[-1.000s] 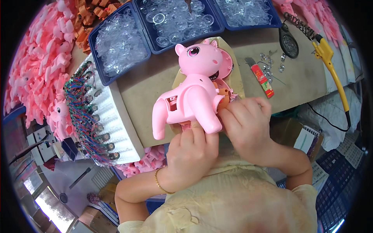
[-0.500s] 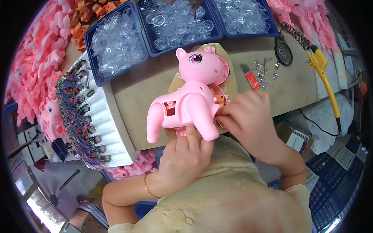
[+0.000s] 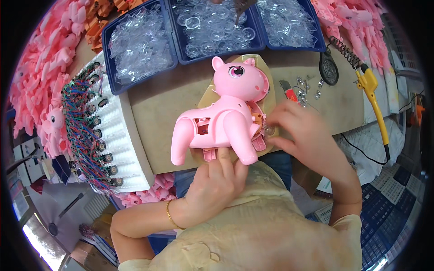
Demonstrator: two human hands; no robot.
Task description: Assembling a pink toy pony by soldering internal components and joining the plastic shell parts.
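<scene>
A pink toy pony (image 3: pixel 210 115), its head to the right, rests on a yellowish board (image 3: pixel 266 67) on the bench. An orange inner part (image 3: pixel 257 118) shows at its open chest side, and its flank has a rectangular opening. My left hand (image 3: pixel 212 185) grips the pony's lower edge between the legs; the thumb is partly hidden. Beside the chest, my right hand (image 3: pixel 303 135) has its thumb and forefinger apart. A small clear plastic piece (image 3: pixel 269 130) sits at the chest opening, by those fingertips.
Blue bins (image 3: pixel 175 63) of clear plastic parts line the far side. Wired round components (image 3: pixel 92 131) lie on white foam at left. Pink parts (image 3: pixel 49 67) are heaped beyond. Small metal pieces and a red-handled brush-like item (image 3: pixel 290 94) lie right, near a yellow soldering iron (image 3: pixel 373 90).
My right fingers have parted and drawn slightly away from the chest opening, where the clear piece now shows. My left hand keeps its hold. The whole view has shifted a little.
</scene>
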